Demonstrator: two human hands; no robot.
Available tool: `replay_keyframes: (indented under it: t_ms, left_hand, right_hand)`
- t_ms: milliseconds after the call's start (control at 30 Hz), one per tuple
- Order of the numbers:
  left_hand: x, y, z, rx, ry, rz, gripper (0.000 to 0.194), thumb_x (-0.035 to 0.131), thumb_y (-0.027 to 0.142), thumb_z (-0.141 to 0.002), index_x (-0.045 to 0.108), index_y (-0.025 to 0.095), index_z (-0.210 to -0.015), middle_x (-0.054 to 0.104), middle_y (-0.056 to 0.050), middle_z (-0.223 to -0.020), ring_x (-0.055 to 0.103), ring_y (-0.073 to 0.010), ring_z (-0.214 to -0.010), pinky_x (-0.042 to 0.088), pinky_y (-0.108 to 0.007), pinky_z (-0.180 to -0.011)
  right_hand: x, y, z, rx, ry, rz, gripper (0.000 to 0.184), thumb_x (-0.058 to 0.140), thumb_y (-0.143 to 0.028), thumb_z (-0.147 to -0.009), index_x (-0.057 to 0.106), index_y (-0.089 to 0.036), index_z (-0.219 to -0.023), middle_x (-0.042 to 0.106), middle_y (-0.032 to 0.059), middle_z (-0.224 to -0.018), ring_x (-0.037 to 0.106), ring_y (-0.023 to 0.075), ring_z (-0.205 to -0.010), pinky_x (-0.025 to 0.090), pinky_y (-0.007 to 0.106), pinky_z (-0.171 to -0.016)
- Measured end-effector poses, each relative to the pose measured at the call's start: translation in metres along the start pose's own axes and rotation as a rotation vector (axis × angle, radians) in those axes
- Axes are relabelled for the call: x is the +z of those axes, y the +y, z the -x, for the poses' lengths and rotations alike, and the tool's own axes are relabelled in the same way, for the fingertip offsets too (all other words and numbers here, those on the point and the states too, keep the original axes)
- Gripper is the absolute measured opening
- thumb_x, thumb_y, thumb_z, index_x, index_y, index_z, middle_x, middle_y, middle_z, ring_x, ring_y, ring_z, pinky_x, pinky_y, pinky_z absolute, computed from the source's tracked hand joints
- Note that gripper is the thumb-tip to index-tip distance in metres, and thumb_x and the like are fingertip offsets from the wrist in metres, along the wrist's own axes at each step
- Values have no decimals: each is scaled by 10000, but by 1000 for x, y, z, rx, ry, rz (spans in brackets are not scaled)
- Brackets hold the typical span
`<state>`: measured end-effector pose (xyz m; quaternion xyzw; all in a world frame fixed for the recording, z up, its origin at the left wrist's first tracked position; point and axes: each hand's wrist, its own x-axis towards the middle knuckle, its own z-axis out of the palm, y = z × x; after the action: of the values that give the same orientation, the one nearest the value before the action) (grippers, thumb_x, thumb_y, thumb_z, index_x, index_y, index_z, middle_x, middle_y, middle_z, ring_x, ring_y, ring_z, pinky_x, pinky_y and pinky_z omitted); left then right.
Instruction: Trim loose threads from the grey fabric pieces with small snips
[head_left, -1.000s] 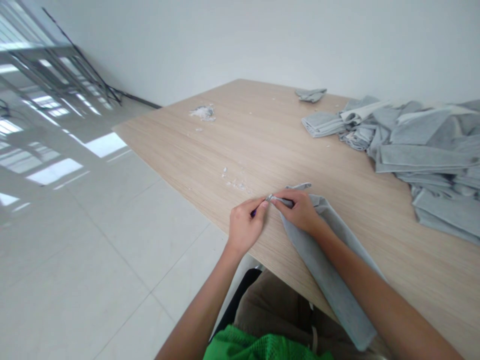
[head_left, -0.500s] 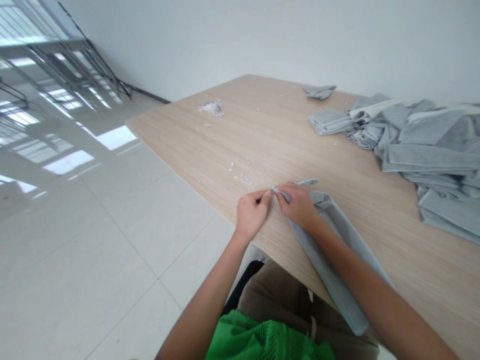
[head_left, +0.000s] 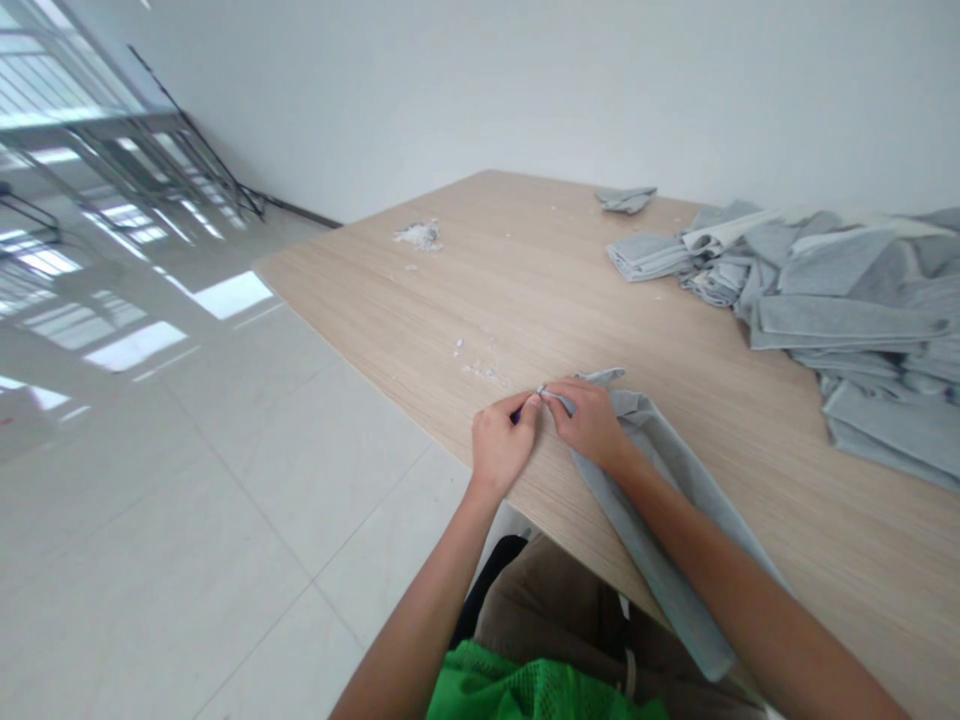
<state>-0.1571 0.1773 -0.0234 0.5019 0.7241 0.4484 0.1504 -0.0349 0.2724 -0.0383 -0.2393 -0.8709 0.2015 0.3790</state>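
A long strip of folded grey cloth (head_left: 652,420) lies along the near table edge and hangs over it beneath my right forearm. My right hand (head_left: 589,415) is closed on one end of this cloth, pinching it between thumb and fingers. Close beside it, my left hand (head_left: 501,440) is closed, its thumb and forefinger tips meeting the pinched cloth end. A small dark purple thing (head_left: 516,415) shows inside the left hand's grip; most of it is hidden, so its kind is unclear.
On the wooden table (head_left: 525,290), a large heap of grey cloth pieces (head_left: 847,290) lies at the right. One separate grey piece (head_left: 627,200) sits near the wall. White scraps (head_left: 420,236) form a small pile at the back left, with more bits (head_left: 480,368) ahead of my hands.
The view has tilted a little, so the table sits slightly lower and the cloth heap further left. Both hands keep their hold at the same spot on the cloth.
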Motion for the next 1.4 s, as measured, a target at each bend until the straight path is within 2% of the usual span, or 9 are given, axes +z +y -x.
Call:
replay_keyframes:
  t_ms: [500, 733, 933, 1067, 1167, 1300, 1400]
  left_hand:
    - [0, 2, 1, -25, -16, -35, 325, 485, 328, -969, 797, 239, -994, 797, -39, -982, 708, -229, -869, 490, -327, -799]
    - [-3, 7, -3, -97, -64, -61, 380, 456, 342, -955, 810, 214, -900, 766, -27, -781, 654, -212, -725, 424, -293, -669]
    - [-3, 7, -4, -132, -86, -78, 396, 468, 328, -920, 810, 191, -773, 748, -25, -705, 598, -189, -624, 380, -282, -569]
    - [-3, 1, -5, -133, -83, -52, 384, 503, 365, -906, 809, 188, -758, 729, -15, -668, 589, -189, -618, 377, -287, -571]
    - [-4, -1, -5, -130, -51, -9, 390, 491, 367, -918, 809, 183, -789, 734, -21, -697, 611, -196, -649, 405, -290, -591]
    - [-6, -3, -3, -108, 7, 67, 405, 473, 374, -936, 800, 176, -803, 750, -34, -734, 656, -219, -708, 466, -301, -633]
    - [-7, -2, 3, -91, 66, 144, 404, 469, 424, -956, 788, 175, -967, 781, -49, -910, 688, -226, -839, 507, -322, -766]
  right_hand:
    - [1, 2, 2, 17, 5, -8, 205, 551, -129, -884, 737, -215, -874, 757, 85, -897, 684, 237, -869, 537, 373, -835]
    - [5, 3, 4, -4, 12, 66, 212, 514, -166, -909, 722, -190, -875, 762, 118, -914, 705, 258, -857, 558, 414, -836]
    - [17, 19, 13, -55, 108, 103, 208, 510, -256, -927, 712, -237, -880, 767, 115, -893, 728, 279, -801, 592, 447, -764]
    - [24, 25, 15, -45, 155, 30, 190, 550, -294, -911, 727, -333, -857, 770, 118, -882, 739, 314, -796, 607, 467, -739]
    - [23, 25, 13, -18, 172, 3, 194, 560, -304, -907, 737, -344, -838, 772, 121, -880, 742, 331, -796, 604, 475, -722]
    - [15, 17, 6, 64, 208, 5, 231, 553, -365, -931, 736, -257, -841, 760, 122, -827, 728, 303, -741, 593, 453, -692]
    - [2, 9, 3, 100, 143, -97, 265, 538, -392, -972, 725, -206, -953, 743, 106, -907, 698, 239, -760, 586, 408, -709]
